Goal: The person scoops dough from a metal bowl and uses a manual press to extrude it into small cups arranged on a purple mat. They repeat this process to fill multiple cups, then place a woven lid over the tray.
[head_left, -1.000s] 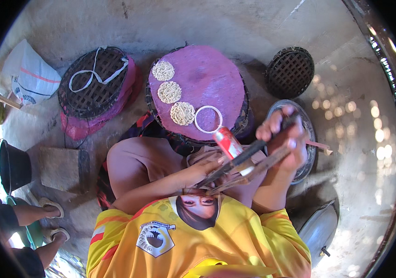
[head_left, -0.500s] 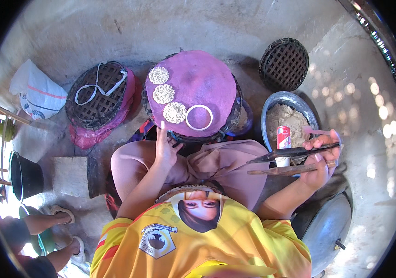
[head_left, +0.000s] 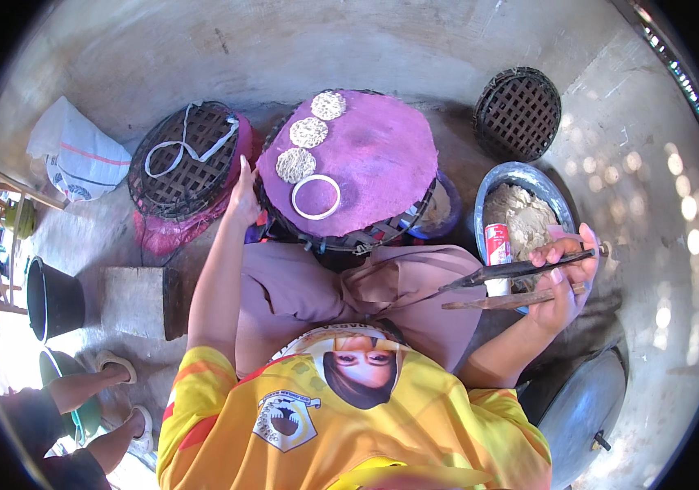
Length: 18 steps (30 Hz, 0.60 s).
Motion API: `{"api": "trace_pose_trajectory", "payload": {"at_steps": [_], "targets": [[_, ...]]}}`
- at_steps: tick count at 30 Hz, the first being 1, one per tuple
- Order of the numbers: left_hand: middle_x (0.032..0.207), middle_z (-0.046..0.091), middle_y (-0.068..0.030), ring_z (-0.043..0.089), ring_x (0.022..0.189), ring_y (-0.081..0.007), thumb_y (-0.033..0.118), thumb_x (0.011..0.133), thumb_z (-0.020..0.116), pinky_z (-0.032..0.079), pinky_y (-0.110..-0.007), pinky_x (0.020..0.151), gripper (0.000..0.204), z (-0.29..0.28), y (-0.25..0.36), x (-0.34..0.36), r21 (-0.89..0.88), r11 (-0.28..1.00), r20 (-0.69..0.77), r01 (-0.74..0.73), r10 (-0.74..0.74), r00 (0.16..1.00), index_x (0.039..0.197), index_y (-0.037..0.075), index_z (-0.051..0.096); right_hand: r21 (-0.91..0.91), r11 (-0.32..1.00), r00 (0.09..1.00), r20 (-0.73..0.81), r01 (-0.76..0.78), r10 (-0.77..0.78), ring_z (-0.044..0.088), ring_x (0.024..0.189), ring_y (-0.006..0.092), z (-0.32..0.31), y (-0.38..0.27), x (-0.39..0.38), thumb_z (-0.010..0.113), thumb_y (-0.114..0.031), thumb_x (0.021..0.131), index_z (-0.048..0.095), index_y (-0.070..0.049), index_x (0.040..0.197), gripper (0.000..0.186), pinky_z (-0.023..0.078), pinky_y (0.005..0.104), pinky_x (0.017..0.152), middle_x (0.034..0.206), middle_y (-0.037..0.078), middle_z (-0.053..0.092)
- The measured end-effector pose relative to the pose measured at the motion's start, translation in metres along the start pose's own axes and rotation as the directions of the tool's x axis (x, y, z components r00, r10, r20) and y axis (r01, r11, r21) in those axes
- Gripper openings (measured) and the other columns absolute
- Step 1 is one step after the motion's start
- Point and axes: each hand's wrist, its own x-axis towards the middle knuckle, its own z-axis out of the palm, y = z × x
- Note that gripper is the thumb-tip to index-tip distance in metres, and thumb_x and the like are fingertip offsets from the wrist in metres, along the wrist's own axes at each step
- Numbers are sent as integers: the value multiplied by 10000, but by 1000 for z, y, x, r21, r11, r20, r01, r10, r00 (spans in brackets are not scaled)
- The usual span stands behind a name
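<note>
A round basket topped with purple cloth [head_left: 382, 155] sits before my crossed legs. Along its left side lie three pale lacy discs of thin strands, the nearest disc [head_left: 295, 166] beside a white ring [head_left: 316, 197]. My left hand [head_left: 243, 194] rests against the basket's left rim, its visible fingers stretched out. At the right, my right hand [head_left: 563, 278] is closed round two wooden sticks, a dark stick [head_left: 504, 272] above a lighter brown stick [head_left: 492, 302]. A red and white cylinder [head_left: 497, 255] shows beside them; whether it is joined to them I cannot tell. Something pink shows behind those fingers.
A grey basin [head_left: 562, 196] of pale dough [head_left: 521, 211] stands at the right. A woven lid [head_left: 518, 114] leans on the wall; a dark lid [head_left: 582, 416] lies lower right. Leftward are another basket [head_left: 178, 167], a white sack [head_left: 84, 159], a block [head_left: 141, 302], a black bucket [head_left: 53, 298] and another person's legs [head_left: 92, 388].
My left hand has moved from near my knee to the basket's left rim. The purple top has turned clockwise, carrying discs and ring round. My right hand still holds the sticks.
</note>
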Motion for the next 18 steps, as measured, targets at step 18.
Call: {"api": "trace_pose_trajectory", "payload": {"at_steps": [18], "targets": [[1335,392,-236,387,1237,-309,725,804,322,282,-374,1033,884,-3,74,55,814,567,-208,-129,491,846,1310,5,412,273,905,878,443,-325,182,527,651,189,82,27,44,636,-70,692,339,-19,1239,624,481,346,668,781,93,488]]}}
